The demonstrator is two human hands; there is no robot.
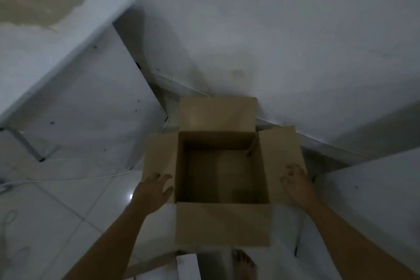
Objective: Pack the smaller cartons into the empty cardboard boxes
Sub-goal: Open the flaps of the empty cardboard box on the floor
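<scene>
An empty brown cardboard box (pixel 221 225) stands open below me, all its flaps folded outward and nothing inside. My left hand (pixel 154 191) lies over the left flap with fingers spread, touching or just above it. Over the right flap hovers my right hand (pixel 297 183), fingers curled and apart. Neither hand holds anything. No smaller cartons are in view.
A white table (pixel 56 57) with a worn brown patch stands at the left. White cables (pixel 75 178) run across the tiled floor. The wall (pixel 272 41) rises just behind the box. A white surface (pixel 375 200) sits at the right. A bare foot (pixel 242 261) shows below the box.
</scene>
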